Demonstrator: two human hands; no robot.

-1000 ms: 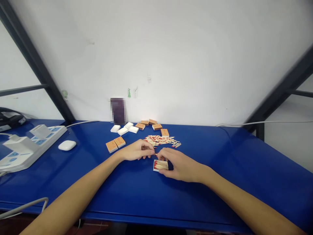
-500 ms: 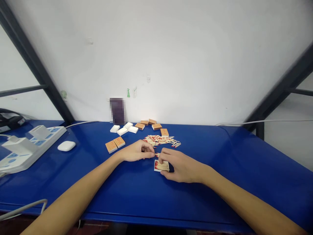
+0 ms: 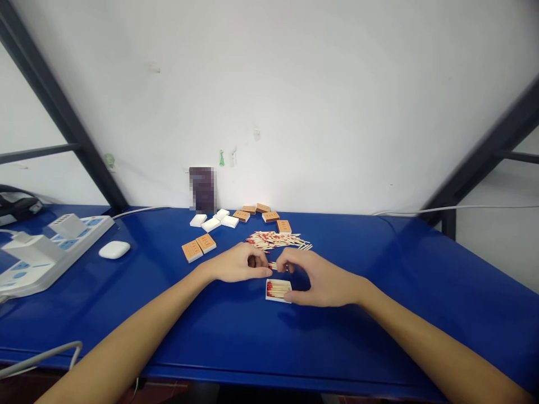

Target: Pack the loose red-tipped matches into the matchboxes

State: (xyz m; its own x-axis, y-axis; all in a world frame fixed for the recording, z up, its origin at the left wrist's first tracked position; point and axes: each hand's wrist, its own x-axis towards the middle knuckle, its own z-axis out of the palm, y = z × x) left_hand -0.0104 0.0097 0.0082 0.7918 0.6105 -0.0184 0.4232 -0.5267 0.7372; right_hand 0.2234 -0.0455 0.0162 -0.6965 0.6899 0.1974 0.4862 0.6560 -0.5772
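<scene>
A few red-tipped matches point(image 3: 273, 266) show in the gap between my two hands, their red heads at my left fingertips. My left hand point(image 3: 240, 262) has its fingers curled toward the thumb, closed at the heads of these matches. Across from it, my right hand point(image 3: 326, 278) is spread, index finger bent near the other ends of the matches. Its thumb reaches the right edge of a white matchbox tray point(image 3: 278, 299) filled with a layer of matches. Behind the hands lies a loose pile of matches point(image 3: 273, 240).
Orange matchboxes point(image 3: 283, 226) stand in an arc behind the pile, and two more matchboxes point(image 3: 199, 248) lie left. Several white trays point(image 3: 211, 225) sit near a blurred dark object point(image 3: 202, 191) at the wall. A white case point(image 3: 114, 250) and power strip point(image 3: 54, 255) are far left.
My right hand has lifted its index finger away from the tray, widening its grasp and uncovering more of the tray. My left hand has shifted slightly right.
</scene>
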